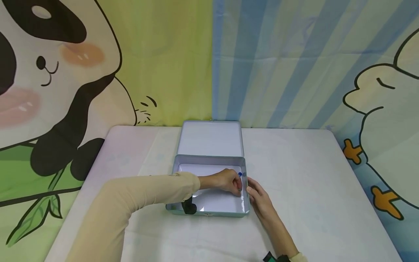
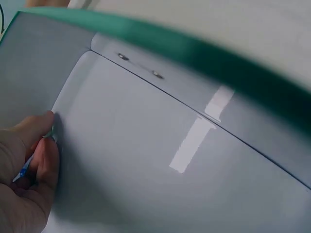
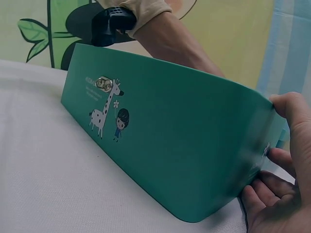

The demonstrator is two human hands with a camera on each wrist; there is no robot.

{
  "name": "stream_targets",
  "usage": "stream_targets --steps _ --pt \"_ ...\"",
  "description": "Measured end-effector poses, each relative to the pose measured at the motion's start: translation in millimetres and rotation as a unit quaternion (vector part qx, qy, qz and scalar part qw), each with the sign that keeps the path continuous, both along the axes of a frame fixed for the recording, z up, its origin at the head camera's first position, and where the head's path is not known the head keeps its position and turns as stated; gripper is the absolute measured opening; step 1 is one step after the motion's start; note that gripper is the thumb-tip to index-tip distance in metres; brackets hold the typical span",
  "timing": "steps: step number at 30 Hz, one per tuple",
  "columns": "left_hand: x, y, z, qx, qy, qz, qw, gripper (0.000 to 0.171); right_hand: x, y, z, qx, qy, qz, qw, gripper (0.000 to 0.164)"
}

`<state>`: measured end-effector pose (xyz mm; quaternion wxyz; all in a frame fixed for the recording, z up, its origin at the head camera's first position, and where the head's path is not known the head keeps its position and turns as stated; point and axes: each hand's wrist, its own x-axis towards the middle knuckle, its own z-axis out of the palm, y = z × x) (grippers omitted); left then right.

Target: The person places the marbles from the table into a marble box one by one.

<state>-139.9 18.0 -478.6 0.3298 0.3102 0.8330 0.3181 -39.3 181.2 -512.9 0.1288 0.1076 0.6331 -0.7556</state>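
Observation:
A green tin box (image 1: 207, 214) with a pale inside lies with its hinged lid (image 1: 210, 138) laid back. My left hand (image 1: 229, 181) is down inside it, close to the right wall. Thumb and fingertips pinch a small slim thing (image 2: 23, 173) with a blue part and a greenish tip, mostly covered by the fingers; I cannot tell its kind. In the head view its blue end (image 1: 240, 174) shows just beyond the knuckles. My right hand (image 1: 262, 200) holds the tin's right side from outside, one digit at the rim and the other fingers bent against the wall.
The tin stands on a table with a white cloth (image 1: 294, 174). Its front bears a metal catch (image 3: 104, 84) and a printed giraffe (image 3: 103, 109). Behind the table hangs a cartoon curtain (image 1: 278, 62). A black wrist camera (image 1: 188, 206) on my left wrist overhangs the tin's front rim.

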Motion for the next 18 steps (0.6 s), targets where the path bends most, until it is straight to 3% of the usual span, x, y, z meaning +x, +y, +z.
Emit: stream_targets --steps 3,6,8,11,15,18 --pt "-1.3 -1.9 1.9 -0.008 0.002 -0.001 1.0000 0.016 -1.3 -1.1 -0.2 -0.004 0.003 0.001 1.000 0.056" --pt "-5.5 -7.6 9.4 -0.016 0.004 -0.024 0.9996 0.023 -3.0 -2.6 -0.5 -0.012 0.003 0.005 1.000 0.056" --pt "-11.4 -15.8 18.6 -0.016 0.007 -0.044 0.9989 0.027 -4.1 -3.3 -0.9 -0.014 0.005 0.009 1.000 0.055" --pt "-21.3 -38.2 40.0 0.018 0.009 -0.056 0.9982 0.029 -4.6 -3.8 -0.6 -0.006 0.003 0.013 1.000 0.055" --pt "-22.9 -90.4 68.7 0.097 0.007 -0.001 0.9953 0.026 -3.2 -2.5 0.6 0.007 -0.006 0.007 1.000 0.057" --pt "-8.2 -145.5 80.0 0.115 0.046 0.073 0.9896 0.025 1.7 -1.4 -0.2 0.012 -0.011 0.008 1.000 0.058"
